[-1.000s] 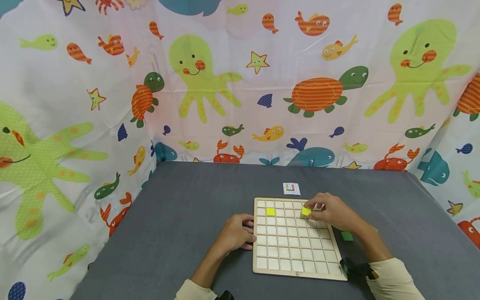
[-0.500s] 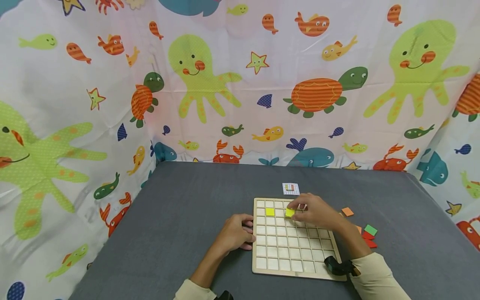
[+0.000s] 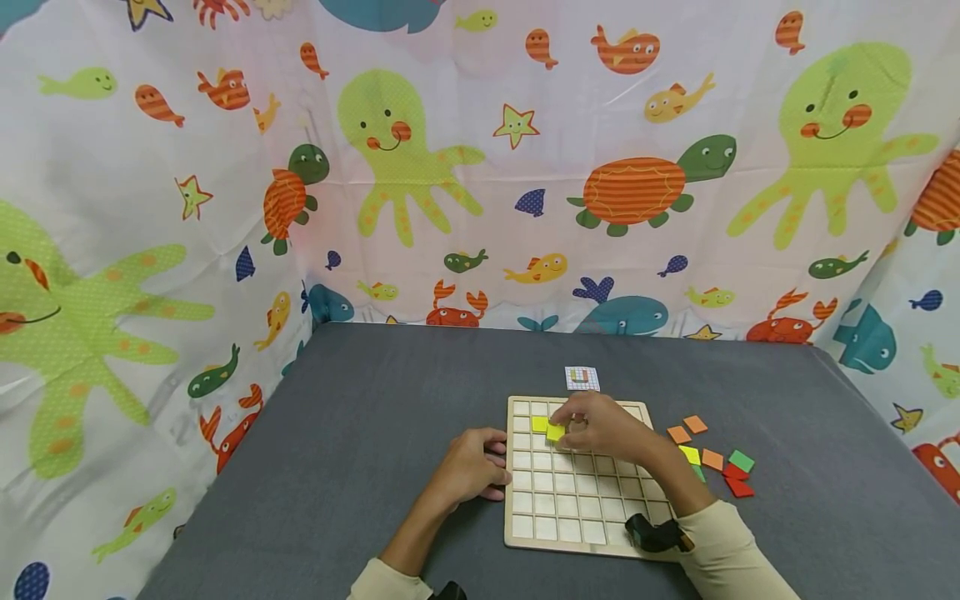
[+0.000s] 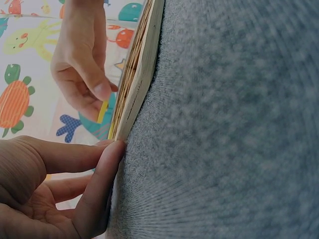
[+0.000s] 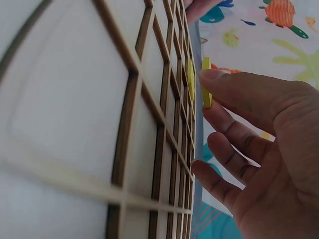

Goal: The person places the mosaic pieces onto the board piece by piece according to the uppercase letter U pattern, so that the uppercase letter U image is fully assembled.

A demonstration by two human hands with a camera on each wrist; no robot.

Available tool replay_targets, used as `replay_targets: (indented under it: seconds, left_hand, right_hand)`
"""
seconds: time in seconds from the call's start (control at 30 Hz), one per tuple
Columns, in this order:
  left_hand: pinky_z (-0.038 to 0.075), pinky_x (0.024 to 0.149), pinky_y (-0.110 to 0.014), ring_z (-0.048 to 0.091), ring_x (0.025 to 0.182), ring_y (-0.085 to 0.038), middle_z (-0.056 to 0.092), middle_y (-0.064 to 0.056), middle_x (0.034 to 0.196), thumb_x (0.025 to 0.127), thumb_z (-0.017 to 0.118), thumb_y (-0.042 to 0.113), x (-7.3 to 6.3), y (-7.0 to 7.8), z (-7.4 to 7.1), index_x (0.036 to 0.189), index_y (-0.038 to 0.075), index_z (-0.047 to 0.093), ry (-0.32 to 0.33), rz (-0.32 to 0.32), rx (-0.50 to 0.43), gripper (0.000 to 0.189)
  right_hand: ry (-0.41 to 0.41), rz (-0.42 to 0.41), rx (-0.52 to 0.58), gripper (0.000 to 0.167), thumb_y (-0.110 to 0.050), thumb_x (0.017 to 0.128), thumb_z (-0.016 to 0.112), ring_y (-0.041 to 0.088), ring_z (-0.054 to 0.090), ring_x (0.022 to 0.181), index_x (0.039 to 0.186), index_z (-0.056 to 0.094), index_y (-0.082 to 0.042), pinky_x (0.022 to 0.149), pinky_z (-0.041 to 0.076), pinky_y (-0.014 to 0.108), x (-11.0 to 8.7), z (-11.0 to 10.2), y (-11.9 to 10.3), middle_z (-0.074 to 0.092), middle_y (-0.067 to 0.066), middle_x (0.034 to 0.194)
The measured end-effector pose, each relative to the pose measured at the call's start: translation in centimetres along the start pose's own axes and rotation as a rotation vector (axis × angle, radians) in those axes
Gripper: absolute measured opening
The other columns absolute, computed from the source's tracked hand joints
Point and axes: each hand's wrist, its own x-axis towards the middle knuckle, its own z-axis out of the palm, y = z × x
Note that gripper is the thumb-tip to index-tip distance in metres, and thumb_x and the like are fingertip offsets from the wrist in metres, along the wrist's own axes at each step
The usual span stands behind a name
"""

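A wooden grid board (image 3: 566, 483) lies on the grey table with a yellow square tile (image 3: 539, 424) in one of its upper-left cells. My right hand (image 3: 611, 429) pinches a second yellow tile (image 5: 207, 82) between thumb and forefinger, close above the board and just right of the first tile. In the right wrist view that tile is seen edge-on, its other fingers loosely curled below. My left hand (image 3: 471, 467) holds the board's left edge, its thumb and a finger (image 4: 107, 167) meeting at the rim in the left wrist view.
Right of the board lie loose tiles: orange (image 3: 695, 424), green (image 3: 741, 461), red (image 3: 740, 487) and yellow (image 3: 689, 455), partly behind the right forearm. A small card with a coloured grid pattern (image 3: 582, 378) lies beyond the board. A sea-animal curtain (image 3: 480, 167) hangs behind the table.
My right hand has moved left across the board with the yellow tile, from the right side toward the first yellow tile. The loose tiles have come into view. The left hand stays put.
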Motion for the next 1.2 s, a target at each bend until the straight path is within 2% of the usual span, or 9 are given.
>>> replay_targets:
  seconds: [0.23, 0.6, 1.2]
  left_hand:
    - [0.067, 0.058, -0.036, 0.071, 0.096, -0.024, 0.065, -0.015, 0.116, 0.080, 0.079, -0.017, 0.0, 0.1, 0.1, 0.137, -0.007, 0.064, 0.005, -0.004, 0.005, 0.060]
    - [0.066, 0.057, -0.036, 0.070, 0.096, -0.024, 0.065, -0.015, 0.115, 0.079, 0.079, -0.017, 0.0, 0.0, 0.0, 0.136, -0.007, 0.064, 0.008, 0.001, -0.001, 0.060]
    - [0.066, 0.057, -0.036, 0.071, 0.096, -0.023, 0.066, -0.015, 0.116, 0.079, 0.079, -0.017, 0.1, -0.1, 0.0, 0.136, -0.007, 0.064, 0.012, 0.007, -0.002, 0.060]
  right_hand:
    - [-0.015, -0.043, -0.026, 0.025, -0.014, 0.089, 0.084, 0.020, 0.065, 0.095, 0.113, 0.081, -0.008, 0.081, 0.058, 0.032, 0.5, 0.6, -0.2, 0.073, 0.002, 0.109]
    - [-0.056, -0.039, -0.055, 0.025, -0.015, 0.088, 0.086, 0.011, 0.063, 0.091, 0.112, 0.082, -0.010, 0.082, 0.058, 0.032, 1.1, 1.1, -0.3, 0.073, -0.001, 0.107]
    - [-0.054, -0.045, -0.085, 0.020, -0.016, 0.089, 0.086, 0.016, 0.059, 0.094, 0.108, 0.083, -0.011, 0.081, 0.053, 0.034, 1.2, 1.1, -0.8, 0.072, -0.003, 0.102]
